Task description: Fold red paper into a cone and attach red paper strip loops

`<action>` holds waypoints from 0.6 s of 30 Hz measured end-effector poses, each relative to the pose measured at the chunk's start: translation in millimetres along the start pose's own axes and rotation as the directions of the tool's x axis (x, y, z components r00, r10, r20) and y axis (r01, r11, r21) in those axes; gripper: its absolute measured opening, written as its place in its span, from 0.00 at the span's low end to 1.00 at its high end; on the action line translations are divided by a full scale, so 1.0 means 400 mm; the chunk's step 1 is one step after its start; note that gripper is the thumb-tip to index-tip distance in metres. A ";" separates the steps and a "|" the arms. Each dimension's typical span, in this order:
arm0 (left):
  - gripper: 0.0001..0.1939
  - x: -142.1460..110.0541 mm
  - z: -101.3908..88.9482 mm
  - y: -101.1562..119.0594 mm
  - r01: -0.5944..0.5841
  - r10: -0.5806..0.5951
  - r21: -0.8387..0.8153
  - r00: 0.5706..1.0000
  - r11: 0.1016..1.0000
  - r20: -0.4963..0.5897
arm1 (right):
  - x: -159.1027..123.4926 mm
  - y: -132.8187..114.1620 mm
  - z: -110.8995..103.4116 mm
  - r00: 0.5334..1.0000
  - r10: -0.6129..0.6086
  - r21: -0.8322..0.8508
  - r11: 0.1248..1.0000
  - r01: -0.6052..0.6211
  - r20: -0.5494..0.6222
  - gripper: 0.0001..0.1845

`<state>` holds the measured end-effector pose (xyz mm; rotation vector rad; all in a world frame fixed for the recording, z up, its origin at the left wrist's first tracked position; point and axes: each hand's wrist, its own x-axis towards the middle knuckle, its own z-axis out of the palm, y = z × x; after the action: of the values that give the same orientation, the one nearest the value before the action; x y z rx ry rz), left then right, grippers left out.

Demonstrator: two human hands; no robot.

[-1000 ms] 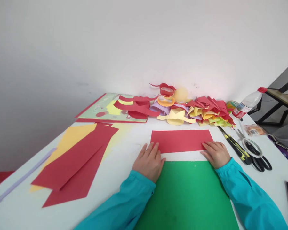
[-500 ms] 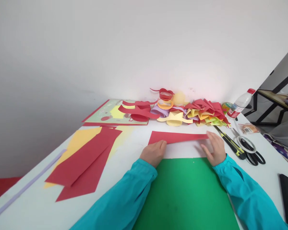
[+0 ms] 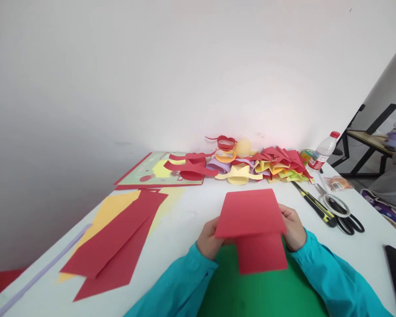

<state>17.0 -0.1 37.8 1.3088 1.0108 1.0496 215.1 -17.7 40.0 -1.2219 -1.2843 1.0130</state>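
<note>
Between my two hands is a piece of red paper (image 3: 251,213), raised over the green mat (image 3: 260,295). Its upper part is a broad panel tilted toward me, and a narrower red part hangs below its near edge. My left hand (image 3: 210,237) is closed on the paper's left edge, its fingertips partly behind the sheet. On the opposite edge my right hand (image 3: 293,226) grips it too, with most fingers hidden behind. Long red paper strips (image 3: 115,237) lie to the left, over a yellow sheet (image 3: 110,209).
Along the wall stand paper crowns (image 3: 239,172) and a heap of folded red and yellow papers (image 3: 282,160). To the right lie a utility knife (image 3: 313,204), black scissors (image 3: 348,222), a tape roll (image 3: 336,204) and a bottle (image 3: 323,152). A lilac strip (image 3: 46,270) lies far left.
The red paper has come up off the table and nearer to me, and now shows a broad panel with a part hanging below. My right hand has closed on its edge.
</note>
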 end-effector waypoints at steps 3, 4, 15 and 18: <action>0.27 0.010 -0.009 0.014 0.176 -0.168 -0.309 0.984 0.934 0.054 | -0.013 0.001 0.000 0.967 0.182 0.079 0.977 -0.199 0.181 0.22; 0.27 0.014 -0.014 0.022 0.195 -0.196 -0.386 0.980 0.902 0.037 | -0.016 0.004 -0.003 0.949 0.203 0.042 0.975 -0.219 0.242 0.22; 0.20 0.059 -0.115 0.045 0.105 -0.254 -0.485 0.934 0.868 -0.252 | -0.025 0.008 -0.060 0.833 0.174 -0.341 0.940 0.018 0.525 0.23; 0.19 0.064 -0.150 0.049 0.126 -0.229 -0.411 0.950 0.903 -0.211 | -0.024 0.010 -0.071 0.797 0.190 -0.367 0.929 0.043 0.574 0.23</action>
<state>-35.8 38.7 56.8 0.7496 1.0220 1.2245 243.2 -28.9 37.5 -1.2757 -2.0107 1.3285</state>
